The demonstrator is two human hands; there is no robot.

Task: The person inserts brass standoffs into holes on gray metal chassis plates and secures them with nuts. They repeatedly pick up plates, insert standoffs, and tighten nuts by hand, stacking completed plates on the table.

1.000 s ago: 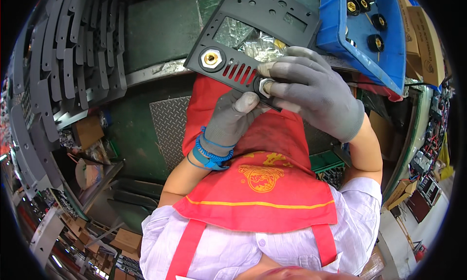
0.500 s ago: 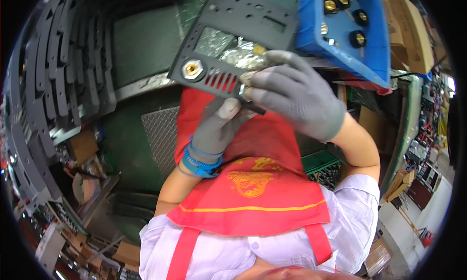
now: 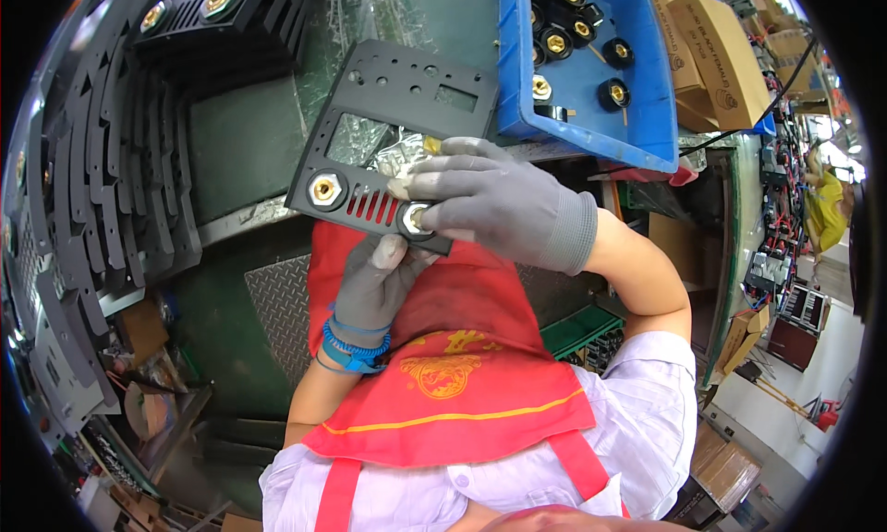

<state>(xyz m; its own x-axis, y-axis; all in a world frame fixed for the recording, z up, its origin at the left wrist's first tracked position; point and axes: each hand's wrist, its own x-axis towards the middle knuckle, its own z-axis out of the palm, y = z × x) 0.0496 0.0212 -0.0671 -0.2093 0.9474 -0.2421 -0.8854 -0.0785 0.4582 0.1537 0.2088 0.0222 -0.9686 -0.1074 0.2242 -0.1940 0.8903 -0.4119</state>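
Note:
A dark grey metal panel (image 3: 393, 63) with slots, round holes and a rectangular cut-out lies tilted at the bench edge. Its near end juts out over my red apron. At the near left corner sits a brass-centred connector with a hex nut (image 3: 325, 190). On the near right corner is a second hex nut (image 3: 413, 220), gripped at its side by the fingertips of my gloved right hand (image 3: 504, 195). My left hand (image 3: 374, 278), also in a grey glove, has its thumb against the near edge below this nut; its other fingers are mostly hidden under the panel.
A blue bin (image 3: 591, 130) of black, brass-centred connectors stands right of the panel. Cardboard boxes (image 3: 716, 61) are beyond it. Similar dark panels (image 3: 92, 153) stand in rows at left, with a nut-fitted one (image 3: 189, 19) at far left. Clear plastic film (image 3: 356, 10) covers part of the bench.
The view has shifted, so more of the bin and the far left panels shows. My right fingertips have changed position around the near right nut, which is now more visible. Both hands remain at the panel.

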